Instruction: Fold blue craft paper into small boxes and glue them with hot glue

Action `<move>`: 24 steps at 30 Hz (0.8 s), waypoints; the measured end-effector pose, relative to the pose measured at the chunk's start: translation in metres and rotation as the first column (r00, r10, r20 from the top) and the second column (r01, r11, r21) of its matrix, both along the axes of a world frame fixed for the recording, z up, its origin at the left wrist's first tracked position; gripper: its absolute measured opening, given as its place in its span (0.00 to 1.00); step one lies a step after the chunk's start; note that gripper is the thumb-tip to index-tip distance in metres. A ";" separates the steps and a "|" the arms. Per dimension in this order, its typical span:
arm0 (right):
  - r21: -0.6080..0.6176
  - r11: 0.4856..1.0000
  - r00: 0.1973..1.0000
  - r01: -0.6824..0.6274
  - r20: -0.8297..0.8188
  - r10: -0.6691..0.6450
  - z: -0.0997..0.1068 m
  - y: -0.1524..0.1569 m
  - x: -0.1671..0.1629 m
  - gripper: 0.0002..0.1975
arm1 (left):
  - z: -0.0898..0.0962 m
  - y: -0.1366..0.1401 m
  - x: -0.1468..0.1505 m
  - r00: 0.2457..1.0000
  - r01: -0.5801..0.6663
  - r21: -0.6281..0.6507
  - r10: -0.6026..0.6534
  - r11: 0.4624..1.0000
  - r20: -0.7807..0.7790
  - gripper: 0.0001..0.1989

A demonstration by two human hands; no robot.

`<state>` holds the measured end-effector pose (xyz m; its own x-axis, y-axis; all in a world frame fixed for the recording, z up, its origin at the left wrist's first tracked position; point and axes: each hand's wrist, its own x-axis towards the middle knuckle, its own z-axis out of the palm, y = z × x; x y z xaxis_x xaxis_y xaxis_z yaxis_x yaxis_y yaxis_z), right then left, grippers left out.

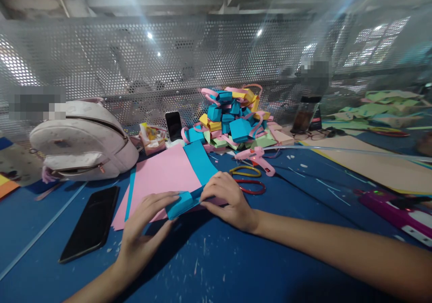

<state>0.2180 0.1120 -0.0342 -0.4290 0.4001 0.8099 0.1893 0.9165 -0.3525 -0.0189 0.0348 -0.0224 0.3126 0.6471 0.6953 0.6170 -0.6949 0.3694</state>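
A folded blue paper piece (182, 205) is held just above the table between both hands. My left hand (141, 224) pinches its left end, thumb below and fingers on top. My right hand (227, 201) grips the narrower right end, and its fingers hide part of it. Behind the hands lie pink paper sheets (162, 170) with a blue sheet (200, 161) on them. To the right of my right hand are scissors with red and yellow handles (251, 187) and a pink glue gun (256, 155).
Small paper boxes (239, 129) are heaped at the back. A black phone (91, 224) and a white backpack (84, 143) are on the left. A purple power strip (394, 210), beige sheets (364, 163) and a dark bottle (303, 116) are on the right. A perforated metal screen (189, 64) stands behind.
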 end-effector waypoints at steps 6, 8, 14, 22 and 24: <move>-0.022 0.999 0.999 -0.041 0.015 0.041 0.002 -0.002 0.000 0.08 | 0.000 -0.002 -0.002 1.000 0.004 0.004 -0.004 1.000 -0.009 0.21; -0.060 0.996 0.998 -0.063 0.011 0.063 0.010 -0.005 0.000 0.09 | 0.000 -0.002 -0.002 1.000 0.002 0.010 -0.001 1.000 -0.015 0.21; -0.326 0.940 0.993 -0.097 0.033 0.114 0.038 -0.016 -0.005 0.05 | -0.001 -0.002 -0.002 0.999 -0.030 -0.027 0.030 0.999 0.026 0.21; -0.545 0.807 0.956 -0.229 0.031 0.292 0.050 -0.014 -0.007 0.13 | 0.006 -0.004 -0.005 0.990 -0.030 -0.103 0.043 0.994 0.133 0.21; -0.569 0.765 0.922 -0.302 0.031 0.387 0.055 -0.010 -0.004 0.18 | 0.009 -0.007 -0.005 0.987 -0.008 -0.117 0.026 0.993 0.157 0.21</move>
<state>0.2140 0.1017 0.0203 -0.7139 0.5569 0.4246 -0.0163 0.5929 -0.8051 -0.0239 0.0280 -0.0131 0.1926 0.7306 0.6551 0.5556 -0.6315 0.5409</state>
